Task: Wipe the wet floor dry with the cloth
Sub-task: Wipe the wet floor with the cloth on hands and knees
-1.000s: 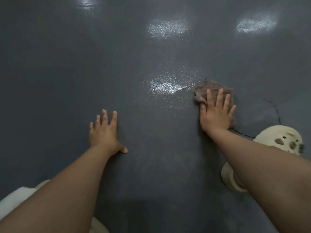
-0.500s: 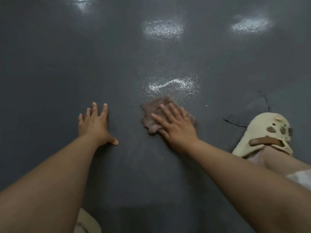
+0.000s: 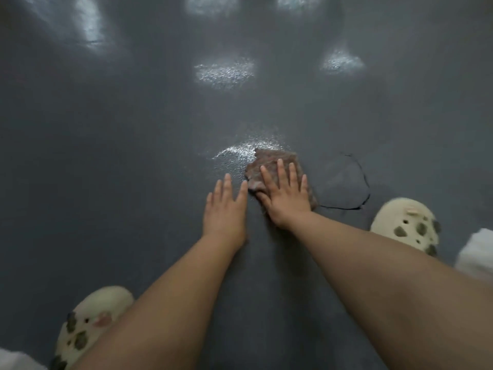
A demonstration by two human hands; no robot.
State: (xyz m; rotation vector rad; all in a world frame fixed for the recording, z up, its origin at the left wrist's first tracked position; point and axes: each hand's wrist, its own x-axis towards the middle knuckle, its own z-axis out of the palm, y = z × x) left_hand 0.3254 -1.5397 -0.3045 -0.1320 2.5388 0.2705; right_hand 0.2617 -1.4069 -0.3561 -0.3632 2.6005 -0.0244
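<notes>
Two cream foam clogs with brown spots [image 3: 90, 327] are sitting nearest. Beyond them the left hand [image 3: 225, 209] is lying flat, fingers straight, on the dark grey floor [image 3: 106, 182]. Just right, the right hand [image 3: 286, 194] is pressing flat on the crumpled brown cloth [image 3: 274, 161], touching a glistening wet patch [image 3: 240, 153] at its far left.

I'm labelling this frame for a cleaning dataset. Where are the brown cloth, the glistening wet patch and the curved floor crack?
brown crumpled cloth [image 3: 274, 158]: head view, far edge beyond the fingers.
glistening wet patch [image 3: 237, 152]: head view, shiny middle.
curved floor crack [image 3: 366, 182]: head view, right-hand bend.
</notes>
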